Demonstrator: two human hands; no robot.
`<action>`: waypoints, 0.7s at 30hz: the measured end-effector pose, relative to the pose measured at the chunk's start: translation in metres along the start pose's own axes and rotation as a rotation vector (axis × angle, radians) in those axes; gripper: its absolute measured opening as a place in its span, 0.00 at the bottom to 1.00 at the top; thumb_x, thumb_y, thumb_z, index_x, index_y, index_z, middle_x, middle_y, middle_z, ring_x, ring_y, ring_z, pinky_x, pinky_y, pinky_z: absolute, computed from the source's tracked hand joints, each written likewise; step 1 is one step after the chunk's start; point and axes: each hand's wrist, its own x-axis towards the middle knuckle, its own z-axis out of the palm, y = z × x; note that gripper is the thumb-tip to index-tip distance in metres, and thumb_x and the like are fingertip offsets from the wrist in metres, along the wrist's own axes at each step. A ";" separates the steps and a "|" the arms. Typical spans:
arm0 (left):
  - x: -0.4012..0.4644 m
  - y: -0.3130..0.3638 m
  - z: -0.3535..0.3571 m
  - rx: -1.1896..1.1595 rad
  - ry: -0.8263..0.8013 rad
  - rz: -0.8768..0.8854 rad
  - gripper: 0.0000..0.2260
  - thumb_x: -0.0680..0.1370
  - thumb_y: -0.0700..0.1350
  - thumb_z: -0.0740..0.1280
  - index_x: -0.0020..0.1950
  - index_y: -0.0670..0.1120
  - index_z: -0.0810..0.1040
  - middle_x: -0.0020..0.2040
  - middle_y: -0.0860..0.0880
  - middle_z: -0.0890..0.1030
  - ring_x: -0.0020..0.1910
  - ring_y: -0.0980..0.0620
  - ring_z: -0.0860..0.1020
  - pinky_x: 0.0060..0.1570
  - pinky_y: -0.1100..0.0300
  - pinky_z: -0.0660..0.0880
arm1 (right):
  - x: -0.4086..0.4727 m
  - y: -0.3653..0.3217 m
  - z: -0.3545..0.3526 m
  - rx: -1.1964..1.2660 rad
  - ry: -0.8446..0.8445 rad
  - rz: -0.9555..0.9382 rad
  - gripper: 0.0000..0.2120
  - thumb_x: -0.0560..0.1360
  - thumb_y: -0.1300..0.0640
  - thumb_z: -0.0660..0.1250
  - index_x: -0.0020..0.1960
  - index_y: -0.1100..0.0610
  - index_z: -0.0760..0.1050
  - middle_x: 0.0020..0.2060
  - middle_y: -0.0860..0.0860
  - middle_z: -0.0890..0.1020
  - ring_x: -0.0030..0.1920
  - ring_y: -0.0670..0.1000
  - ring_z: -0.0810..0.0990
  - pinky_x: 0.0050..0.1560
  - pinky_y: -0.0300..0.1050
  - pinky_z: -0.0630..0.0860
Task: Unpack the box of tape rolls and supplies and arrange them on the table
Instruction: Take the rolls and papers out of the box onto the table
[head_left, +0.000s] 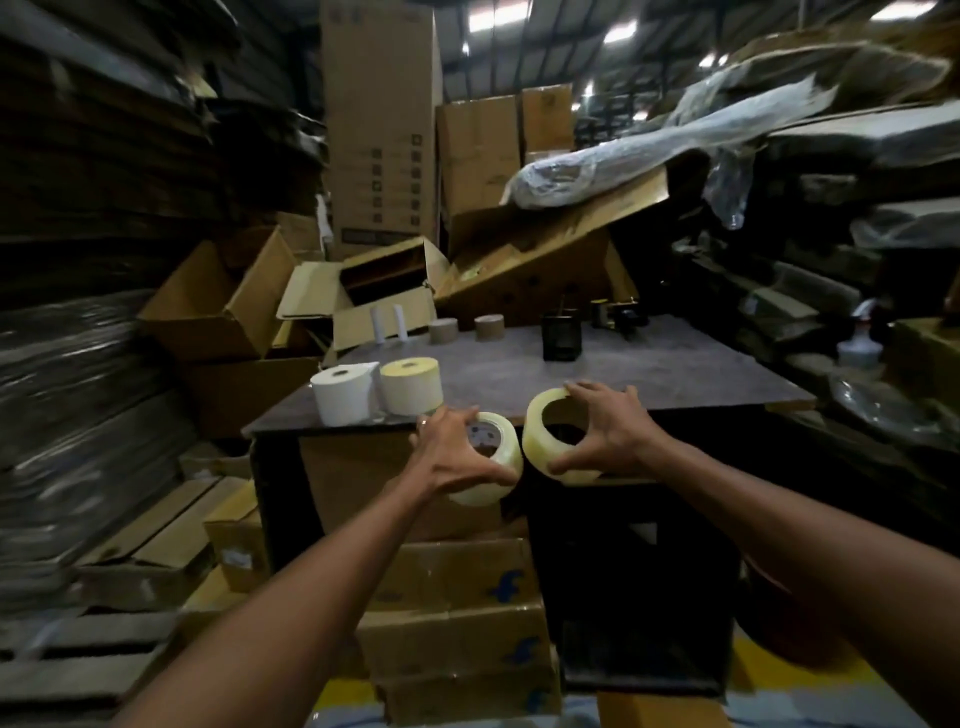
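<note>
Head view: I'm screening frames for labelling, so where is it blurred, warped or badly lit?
Head view: motion blur smears the stacked cardboard at left; wide-angle bending curves the edges; ceiling lights glare while the space under the table sinks into shadow; both clear tape rolls, in the left hand and the right hand, stay fairly sharp.

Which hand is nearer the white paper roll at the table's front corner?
Left. The left hand, holding a clear tape roll, is just beside the white paper roll; the right hand is farther off, gripping another roll.

Tape rolls (558, 441) glossy translucent plastic; table (597, 374) matt grey, mottled; boxes (457, 577) brown corrugated cardboard.
</note>
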 end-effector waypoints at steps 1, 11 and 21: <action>0.015 0.000 -0.002 -0.005 0.006 -0.002 0.52 0.53 0.72 0.72 0.74 0.50 0.69 0.61 0.45 0.73 0.62 0.43 0.70 0.60 0.47 0.71 | 0.013 0.004 -0.004 0.009 0.003 0.003 0.60 0.52 0.29 0.74 0.78 0.52 0.58 0.75 0.51 0.65 0.71 0.59 0.62 0.71 0.60 0.61; 0.107 0.000 0.002 -0.006 0.051 -0.017 0.49 0.57 0.69 0.74 0.73 0.48 0.70 0.63 0.43 0.75 0.61 0.44 0.68 0.58 0.49 0.70 | 0.096 0.053 -0.010 0.098 0.080 0.120 0.61 0.45 0.23 0.66 0.72 0.52 0.68 0.66 0.51 0.75 0.65 0.57 0.69 0.63 0.57 0.67; 0.155 -0.003 0.016 -0.034 -0.063 -0.047 0.48 0.53 0.73 0.68 0.69 0.50 0.75 0.65 0.44 0.77 0.65 0.42 0.72 0.67 0.41 0.67 | 0.132 0.074 0.013 0.149 0.024 0.142 0.51 0.56 0.29 0.74 0.72 0.52 0.68 0.63 0.52 0.77 0.65 0.57 0.68 0.63 0.54 0.64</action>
